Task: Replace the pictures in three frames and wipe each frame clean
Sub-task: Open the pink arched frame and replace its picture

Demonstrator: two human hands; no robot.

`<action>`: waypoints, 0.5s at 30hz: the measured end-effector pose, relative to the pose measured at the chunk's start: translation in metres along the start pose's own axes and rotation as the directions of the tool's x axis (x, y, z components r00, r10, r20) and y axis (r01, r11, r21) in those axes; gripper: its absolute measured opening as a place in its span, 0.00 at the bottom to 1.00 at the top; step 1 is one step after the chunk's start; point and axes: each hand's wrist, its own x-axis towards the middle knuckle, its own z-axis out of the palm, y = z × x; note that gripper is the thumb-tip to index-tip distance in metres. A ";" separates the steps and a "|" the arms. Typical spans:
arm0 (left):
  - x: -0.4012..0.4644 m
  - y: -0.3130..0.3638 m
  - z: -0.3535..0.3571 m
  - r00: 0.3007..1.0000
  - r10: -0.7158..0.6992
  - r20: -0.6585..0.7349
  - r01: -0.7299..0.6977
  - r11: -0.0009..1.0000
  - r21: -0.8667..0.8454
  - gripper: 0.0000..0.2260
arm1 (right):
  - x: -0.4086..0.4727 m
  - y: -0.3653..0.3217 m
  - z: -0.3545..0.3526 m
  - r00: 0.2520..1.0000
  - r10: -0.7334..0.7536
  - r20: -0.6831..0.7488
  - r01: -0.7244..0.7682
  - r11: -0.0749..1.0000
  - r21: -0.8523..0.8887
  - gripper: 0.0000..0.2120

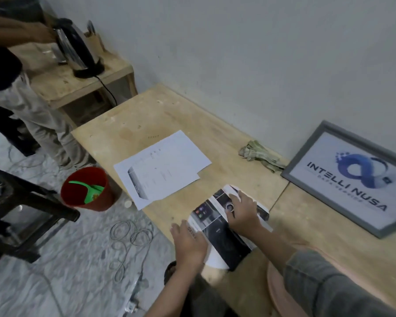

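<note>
Printed dark photo sheet (224, 227) lying flat at near edge of pale plywood table (215, 138), right hand (241, 210) spread flat on top, left hand (189, 242) pressing its left edge, fingers straight. Grey-framed logo picture (343, 179) leaning on wall, right of sheet; crumpled greenish cloth (260, 155) behind it.

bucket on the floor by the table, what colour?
Red bucket, with a green scoop inside; head view.
</note>
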 end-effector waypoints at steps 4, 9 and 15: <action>-0.040 0.000 0.023 0.998 -0.059 -0.010 0.059 0.998 -0.013 0.26 | -0.026 0.035 0.004 0.999 0.034 -0.006 -0.034 0.997 0.067 0.28; -0.059 0.003 0.035 0.993 -0.116 -0.039 0.114 0.992 -0.056 0.25 | -0.041 0.048 -0.003 1.000 0.002 0.009 -0.002 0.999 0.041 0.29; -0.052 0.005 0.039 0.982 -0.174 -0.079 0.162 0.977 -0.138 0.27 | -0.042 0.046 -0.007 0.999 0.007 0.037 -0.008 0.999 0.047 0.28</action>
